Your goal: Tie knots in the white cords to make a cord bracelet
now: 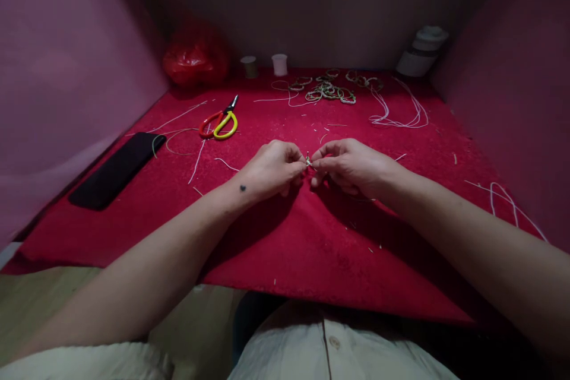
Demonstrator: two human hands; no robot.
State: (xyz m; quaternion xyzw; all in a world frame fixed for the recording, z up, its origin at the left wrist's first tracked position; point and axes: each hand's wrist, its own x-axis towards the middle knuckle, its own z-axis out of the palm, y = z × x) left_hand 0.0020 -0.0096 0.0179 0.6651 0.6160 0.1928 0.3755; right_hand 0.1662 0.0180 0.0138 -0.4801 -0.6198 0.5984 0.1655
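Over the middle of the red cloth, my left hand and my right hand meet almost fingertip to fingertip. Between them is a small piece of knotted cord, pale with some green. My left thumb and forefinger pinch one side of it. The right thumb and forefinger close on the other side, with the remaining right fingers curled loosely below. Most of the piece is covered by my fingertips, so its full shape is hidden.
Scissors and a black phone lie to the left. Braided cord loops and white strings lie farther back. Behind stand a red plastic bag, a spool, a white cup and a white bottle.
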